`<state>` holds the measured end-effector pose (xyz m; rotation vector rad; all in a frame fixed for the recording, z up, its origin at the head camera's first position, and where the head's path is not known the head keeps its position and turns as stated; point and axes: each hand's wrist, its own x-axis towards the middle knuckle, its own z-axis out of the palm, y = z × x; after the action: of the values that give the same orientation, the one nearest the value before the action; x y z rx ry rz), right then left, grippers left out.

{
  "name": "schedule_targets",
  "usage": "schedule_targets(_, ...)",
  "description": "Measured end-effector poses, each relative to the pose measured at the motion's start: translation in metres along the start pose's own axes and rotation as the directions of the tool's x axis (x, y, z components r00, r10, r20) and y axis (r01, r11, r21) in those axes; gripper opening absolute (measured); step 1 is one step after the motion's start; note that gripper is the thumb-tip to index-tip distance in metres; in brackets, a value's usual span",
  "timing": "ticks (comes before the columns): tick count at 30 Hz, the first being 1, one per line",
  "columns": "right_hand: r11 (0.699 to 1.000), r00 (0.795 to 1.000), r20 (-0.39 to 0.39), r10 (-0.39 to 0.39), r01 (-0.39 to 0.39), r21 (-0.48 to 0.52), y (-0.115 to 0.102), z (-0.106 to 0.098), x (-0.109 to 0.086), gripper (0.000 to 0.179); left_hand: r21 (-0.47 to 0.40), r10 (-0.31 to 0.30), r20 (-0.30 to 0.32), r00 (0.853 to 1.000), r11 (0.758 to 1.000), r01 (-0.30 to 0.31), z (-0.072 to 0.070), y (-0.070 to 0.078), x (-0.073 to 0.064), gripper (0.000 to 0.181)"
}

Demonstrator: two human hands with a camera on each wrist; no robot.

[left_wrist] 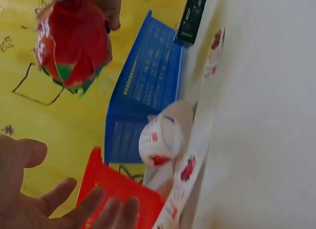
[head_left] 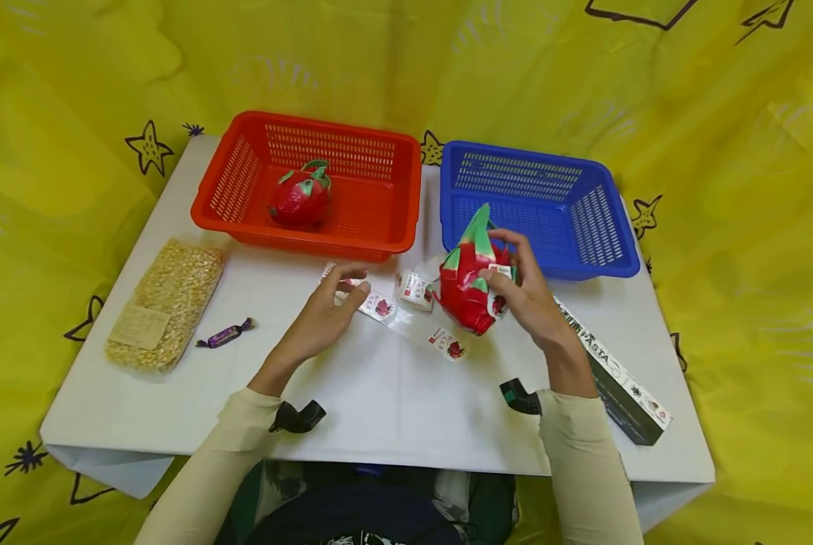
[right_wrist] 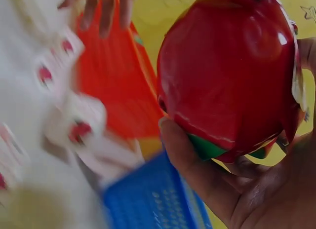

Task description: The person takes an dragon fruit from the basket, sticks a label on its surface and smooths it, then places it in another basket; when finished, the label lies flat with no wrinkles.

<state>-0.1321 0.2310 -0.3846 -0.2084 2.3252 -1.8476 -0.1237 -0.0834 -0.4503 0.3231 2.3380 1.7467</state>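
My right hand (head_left: 531, 295) grips a red dragon fruit (head_left: 469, 291) with green leaf tips, held above the table in front of the blue basket. A white label with a red fruit picture sticks to the fruit near my thumb. In the right wrist view the dragon fruit (right_wrist: 229, 76) fills much of the picture, with fingers curled round its underside. My left hand (head_left: 325, 314) hovers over the end of a label strip (head_left: 377, 304), its fingers spread and nothing held. Between the hands stands a roll of labels (head_left: 415, 291), its strip trailing across the table.
Another dragon fruit (head_left: 302, 198) lies in the red basket (head_left: 372, 246). The blue basket (head_left: 600, 269) stands at back right. A bag of yellow kernels (head_left: 168, 303) and a purple wrapped candy (head_left: 225, 334) lie at left. A long pasta box (head_left: 618, 378) lies by my right forearm.
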Motion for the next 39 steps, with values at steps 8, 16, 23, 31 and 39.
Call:
schedule_targets(8,0.990,0.998,-0.042,0.041,-0.046,-0.130,-0.017,-0.058,0.043,0.060,-0.128,0.013,0.171,0.985,0.992,0.009,0.046,0.024,0.048,0.059)
schedule_targets(16,0.940,0.989,0.072,0.130,-0.099,-0.328,-0.025,-0.082,0.096,0.066,-0.160,-0.012,0.076,0.997,0.987,0.024,0.085,0.039,0.097,0.070)
schedule_targets(23,0.884,0.965,0.170,0.198,-0.101,-0.456,-0.021,-0.087,0.133,0.072,-0.246,-0.066,-0.045,0.997,0.968,0.053,0.106,0.036,0.121,0.070)
schedule_targets(31,0.821,0.898,0.267,0.350,-0.157,-0.549,-0.004,-0.081,0.156,0.077,-0.350,-0.107,-0.062,0.992,0.933,0.079,0.114,0.025,0.129,0.065)
schedule_targets(39,0.794,0.851,0.325,0.413,-0.162,-0.586,0.004,-0.080,0.175,0.092,-0.337,-0.093,-0.009,0.996,0.938,0.085,0.112,0.027,0.132,0.067)
